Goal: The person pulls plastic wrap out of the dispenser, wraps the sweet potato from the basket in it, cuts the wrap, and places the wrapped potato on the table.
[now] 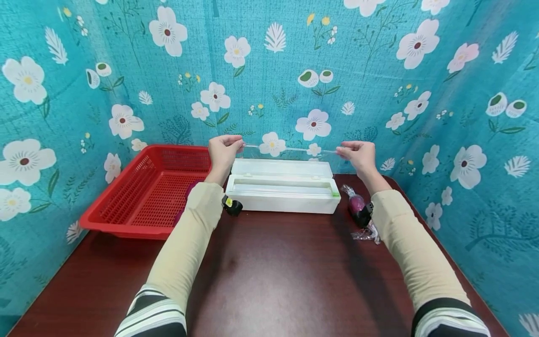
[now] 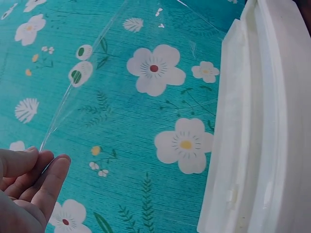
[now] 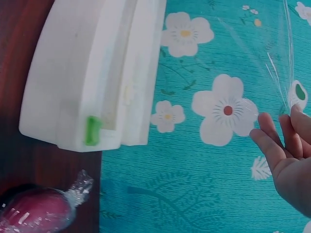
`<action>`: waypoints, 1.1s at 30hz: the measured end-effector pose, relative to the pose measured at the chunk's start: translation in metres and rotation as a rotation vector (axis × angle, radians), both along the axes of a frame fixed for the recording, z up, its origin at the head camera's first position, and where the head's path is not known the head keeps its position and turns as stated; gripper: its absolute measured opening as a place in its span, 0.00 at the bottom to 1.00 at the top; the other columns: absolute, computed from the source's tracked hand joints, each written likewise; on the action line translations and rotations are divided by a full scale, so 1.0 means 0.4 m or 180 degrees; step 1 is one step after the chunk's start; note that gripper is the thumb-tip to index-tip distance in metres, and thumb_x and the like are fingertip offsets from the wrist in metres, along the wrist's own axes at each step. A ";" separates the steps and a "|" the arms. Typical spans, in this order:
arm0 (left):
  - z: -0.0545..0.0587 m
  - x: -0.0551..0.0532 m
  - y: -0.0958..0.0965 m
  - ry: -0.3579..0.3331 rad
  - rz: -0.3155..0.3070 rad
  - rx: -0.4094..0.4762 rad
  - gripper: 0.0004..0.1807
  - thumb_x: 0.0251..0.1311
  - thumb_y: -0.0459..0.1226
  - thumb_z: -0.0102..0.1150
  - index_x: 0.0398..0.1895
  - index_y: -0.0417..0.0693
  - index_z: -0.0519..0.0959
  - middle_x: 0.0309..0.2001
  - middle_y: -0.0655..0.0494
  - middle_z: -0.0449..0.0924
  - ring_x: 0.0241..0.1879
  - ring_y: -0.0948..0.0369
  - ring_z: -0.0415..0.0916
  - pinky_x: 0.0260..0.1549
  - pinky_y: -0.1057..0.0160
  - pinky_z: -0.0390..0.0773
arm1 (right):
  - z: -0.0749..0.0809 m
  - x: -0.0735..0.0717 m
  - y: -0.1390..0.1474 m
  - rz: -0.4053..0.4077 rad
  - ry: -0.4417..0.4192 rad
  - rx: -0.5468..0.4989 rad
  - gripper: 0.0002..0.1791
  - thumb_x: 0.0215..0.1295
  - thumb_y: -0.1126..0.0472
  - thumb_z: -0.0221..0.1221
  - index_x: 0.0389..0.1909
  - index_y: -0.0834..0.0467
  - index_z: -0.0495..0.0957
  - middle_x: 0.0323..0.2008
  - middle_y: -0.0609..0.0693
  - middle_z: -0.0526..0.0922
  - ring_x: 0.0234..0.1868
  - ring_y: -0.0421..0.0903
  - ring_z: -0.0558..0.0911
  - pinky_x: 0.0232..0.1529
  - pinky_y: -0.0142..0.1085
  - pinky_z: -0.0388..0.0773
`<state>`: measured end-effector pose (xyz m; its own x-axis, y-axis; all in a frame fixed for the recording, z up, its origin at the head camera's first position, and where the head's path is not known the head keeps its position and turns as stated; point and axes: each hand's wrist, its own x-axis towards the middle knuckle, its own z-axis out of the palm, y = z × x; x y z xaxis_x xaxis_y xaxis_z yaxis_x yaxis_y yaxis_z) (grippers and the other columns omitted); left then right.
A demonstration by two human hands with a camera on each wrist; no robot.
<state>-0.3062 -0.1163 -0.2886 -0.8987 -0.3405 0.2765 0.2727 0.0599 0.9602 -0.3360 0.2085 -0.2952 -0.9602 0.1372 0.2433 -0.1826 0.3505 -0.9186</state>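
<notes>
A clear sheet of plastic wrap (image 1: 294, 149) is stretched between both hands, above and behind a white wrap dispenser box (image 1: 284, 204). My left hand (image 1: 224, 152) pinches one corner between thumb and fingers; in the left wrist view the film (image 2: 60, 109) runs up from the fingertips. The other corner is pinched by my right hand (image 1: 359, 154), and folds of film (image 3: 287, 63) rise from that thumb in the right wrist view. The dispenser's lid (image 1: 282, 168) stands raised at the back, with the long trough showing. A green slider (image 3: 92, 130) sits at its right end.
A red plastic basket (image 1: 122, 228) stands at the left, with something purple partly hidden behind the left arm. Right of the dispenser lies a purple-pink item in clear wrap (image 3: 41, 209) with twisted ends. A floral teal curtain (image 1: 269, 70) hangs behind the dark wooden table (image 1: 286, 271).
</notes>
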 end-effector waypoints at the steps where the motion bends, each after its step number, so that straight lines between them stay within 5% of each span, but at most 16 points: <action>1: 0.004 0.000 0.000 0.0034 -0.0006 0.0024 0.09 0.52 0.27 0.59 0.37 0.32 0.80 0.35 0.41 0.80 0.32 0.56 0.80 0.33 0.66 0.77 | 0.006 0.001 0.001 0.0012 0.0009 -0.0003 0.19 0.58 0.63 0.58 0.47 0.70 0.74 0.25 0.45 0.79 0.32 0.40 0.82 0.44 0.39 0.73; 8: 0.036 0.005 0.000 0.0120 -0.0019 0.0171 0.09 0.51 0.26 0.59 0.36 0.31 0.80 0.34 0.40 0.80 0.29 0.60 0.79 0.33 0.66 0.77 | 0.045 0.008 0.003 0.0111 0.0114 0.0009 0.21 0.57 0.61 0.59 0.48 0.71 0.74 0.22 0.42 0.78 0.27 0.34 0.80 0.44 0.39 0.73; 15: 0.058 0.007 -0.003 0.0221 -0.0030 0.0297 0.09 0.51 0.25 0.59 0.36 0.30 0.80 0.35 0.39 0.80 0.32 0.55 0.80 0.33 0.66 0.77 | 0.070 0.015 0.004 0.0205 0.0164 -0.0061 0.23 0.56 0.59 0.60 0.48 0.71 0.73 0.21 0.42 0.79 0.27 0.34 0.81 0.45 0.39 0.72; 33: 0.113 0.041 -0.003 0.0509 -0.0169 0.0445 0.09 0.49 0.25 0.60 0.35 0.29 0.80 0.31 0.40 0.80 0.26 0.61 0.79 0.32 0.66 0.77 | 0.142 0.058 0.009 0.0326 0.0268 -0.0202 0.26 0.55 0.58 0.60 0.50 0.72 0.71 0.23 0.43 0.79 0.28 0.34 0.81 0.46 0.38 0.71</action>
<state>-0.2897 -0.1175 -0.2433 -0.8649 -0.3390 0.3703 0.4214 -0.0892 0.9025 -0.3129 0.2120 -0.2386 -0.9465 0.0573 0.3175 -0.2918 0.2677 -0.9182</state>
